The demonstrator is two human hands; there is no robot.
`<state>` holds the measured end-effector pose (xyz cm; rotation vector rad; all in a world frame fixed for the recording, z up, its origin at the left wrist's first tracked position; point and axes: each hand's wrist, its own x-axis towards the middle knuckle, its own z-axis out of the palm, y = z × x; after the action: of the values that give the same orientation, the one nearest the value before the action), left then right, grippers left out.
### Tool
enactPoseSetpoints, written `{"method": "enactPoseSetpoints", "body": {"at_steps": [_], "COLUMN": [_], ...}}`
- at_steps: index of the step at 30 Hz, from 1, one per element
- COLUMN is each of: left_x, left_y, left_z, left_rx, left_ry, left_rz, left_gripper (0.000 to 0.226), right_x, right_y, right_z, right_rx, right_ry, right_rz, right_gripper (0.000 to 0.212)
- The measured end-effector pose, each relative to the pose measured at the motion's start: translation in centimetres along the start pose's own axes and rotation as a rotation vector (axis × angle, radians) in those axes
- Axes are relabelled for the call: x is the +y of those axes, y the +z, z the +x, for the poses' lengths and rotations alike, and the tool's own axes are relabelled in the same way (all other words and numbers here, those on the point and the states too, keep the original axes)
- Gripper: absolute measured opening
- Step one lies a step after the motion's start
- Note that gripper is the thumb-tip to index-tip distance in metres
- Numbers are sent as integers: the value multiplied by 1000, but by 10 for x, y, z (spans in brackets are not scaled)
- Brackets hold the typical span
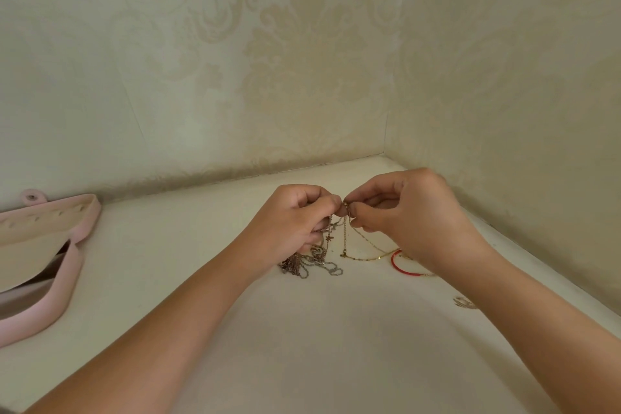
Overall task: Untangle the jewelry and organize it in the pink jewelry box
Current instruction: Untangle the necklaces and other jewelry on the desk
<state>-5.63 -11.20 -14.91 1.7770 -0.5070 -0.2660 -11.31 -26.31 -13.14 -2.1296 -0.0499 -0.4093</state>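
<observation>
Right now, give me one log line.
left hand, right hand pinch tangled metal chains | red cord bracelet beside | pink jewelry box open

Pink jewelry box cut off at left edge; red bracelet partly behind right hand.

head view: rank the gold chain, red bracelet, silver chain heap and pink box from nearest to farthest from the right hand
1. gold chain, pinched by the right hand.
2. red bracelet, lying just under it.
3. silver chain heap, hanging from the left hand.
4. pink box, far left.
</observation>
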Motion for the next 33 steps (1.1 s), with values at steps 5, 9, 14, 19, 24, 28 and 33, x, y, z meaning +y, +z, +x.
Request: {"method": "enactPoseSetpoints", "body": {"at_steps": [5, 9, 14, 19, 24, 28, 33], "left_x": [0, 0, 0, 0, 1, 1, 2], "left_y": [-1, -1, 1, 3, 1, -1, -2], "left_z": [-2, -3, -3, -2, -3, -4, -4], "left_rx": [-25, -49, -51, -51, -80, -65, -58], "left_ry": [3, 13, 9, 3, -20, -25, -4], "left_rz": [18, 28, 14, -48, -75, -84, -37], "left_gripper": [27, 29, 25, 31, 44, 33, 27], "right_x": [2, 1, 3, 6, 9, 8, 5], "right_y": [-3, -8, -4, -1, -2, -5, -8], "right_z": [2, 0, 1, 3, 5, 7, 6], "right_rx": [-59, -92, -26, 26, -30, -95, -130], "right_ry": [-45, -92, -138, -107, -48, -10, -18], "right_rz": [5, -69, -138, -89, -1, 102, 133], "right_gripper": [18, 14, 12, 9, 13, 11, 7]}}
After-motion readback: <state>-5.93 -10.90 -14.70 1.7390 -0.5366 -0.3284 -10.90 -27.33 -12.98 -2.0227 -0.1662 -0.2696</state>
